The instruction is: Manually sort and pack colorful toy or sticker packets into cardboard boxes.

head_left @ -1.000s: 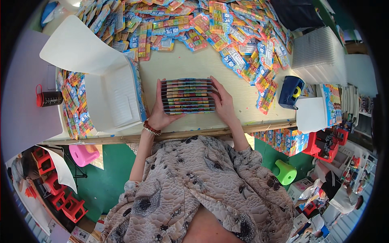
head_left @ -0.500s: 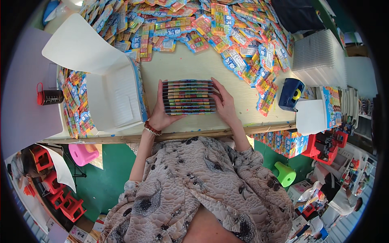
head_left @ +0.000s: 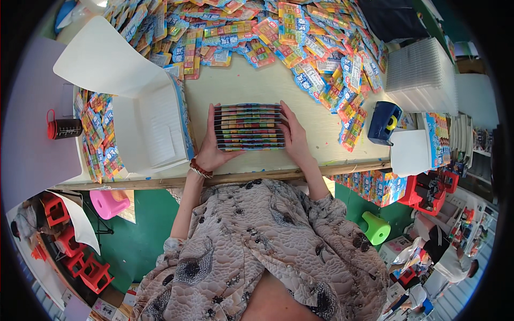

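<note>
Between my two hands I hold a stack of candy packs point(head_left: 249, 127) on edge, over the table near its front. My left hand point(head_left: 212, 148) presses the stack's left end, its thumb along the near side. On the right end, my right hand point(head_left: 295, 138) closes with the fingers along the side. Coloured candy pieces show in rows between the packs' thin edges. Left of the stack stands an open display box point(head_left: 147, 128), white inside with its lid raised; some white sheet lies in it. A large heap of loose candy packs point(head_left: 230, 35) spreads across the far side.
A blue tape dispenser point(head_left: 384, 124) and a stack of clear plastic trays point(head_left: 420, 75) stand at the right. More loose packs point(head_left: 104, 136) and a dark bottle with a red cap point(head_left: 65, 128) lie left of the box. The table's wooden front edge point(head_left: 257, 175) runs before me.
Hardly anything differs. The stack stays between both hands in the same place, and the whole view has shifted very slightly.
</note>
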Tool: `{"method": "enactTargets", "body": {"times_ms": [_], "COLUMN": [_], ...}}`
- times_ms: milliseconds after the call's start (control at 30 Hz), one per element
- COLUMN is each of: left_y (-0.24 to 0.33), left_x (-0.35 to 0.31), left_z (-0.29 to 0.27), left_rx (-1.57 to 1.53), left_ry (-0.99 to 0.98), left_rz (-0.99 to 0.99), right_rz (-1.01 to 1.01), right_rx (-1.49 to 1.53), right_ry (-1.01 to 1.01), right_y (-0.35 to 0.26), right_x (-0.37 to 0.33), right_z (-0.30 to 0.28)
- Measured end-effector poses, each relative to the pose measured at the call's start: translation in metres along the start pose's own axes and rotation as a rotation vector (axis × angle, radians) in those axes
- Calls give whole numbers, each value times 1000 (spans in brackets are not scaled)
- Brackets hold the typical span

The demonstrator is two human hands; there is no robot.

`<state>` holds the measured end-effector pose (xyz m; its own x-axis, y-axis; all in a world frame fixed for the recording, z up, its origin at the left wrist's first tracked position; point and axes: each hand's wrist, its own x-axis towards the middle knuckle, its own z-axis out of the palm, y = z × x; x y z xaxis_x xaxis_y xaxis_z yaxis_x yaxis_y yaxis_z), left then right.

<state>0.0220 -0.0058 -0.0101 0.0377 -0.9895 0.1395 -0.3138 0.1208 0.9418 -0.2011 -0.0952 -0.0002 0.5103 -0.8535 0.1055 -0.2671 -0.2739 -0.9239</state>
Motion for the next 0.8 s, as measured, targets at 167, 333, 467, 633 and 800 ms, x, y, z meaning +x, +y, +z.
{"method": "enactTargets", "body": {"times_ms": [167, 333, 467, 633, 800], "left_y": [1, -5, -14, -8, 0], "left_x": [1, -1, -4, -6, -7], "left_z": [1, -1, -2, 9, -5], "left_rx": [4, 15, -15, -611, -26], "left_ry": [17, -9, 1, 3, 18], "left_rz": [-5, 6, 3, -156, 49], "right_rz": [45, 175, 114, -122, -148], "right_rx": [92, 505, 211, -315, -319], "right_ry": [-50, -448, -592, -459, -393], "right_y": [1, 6, -29, -35, -37], "right_x": [1, 23, 36, 21, 19], "right_z": [-5, -50, -51, -24, -25]}}
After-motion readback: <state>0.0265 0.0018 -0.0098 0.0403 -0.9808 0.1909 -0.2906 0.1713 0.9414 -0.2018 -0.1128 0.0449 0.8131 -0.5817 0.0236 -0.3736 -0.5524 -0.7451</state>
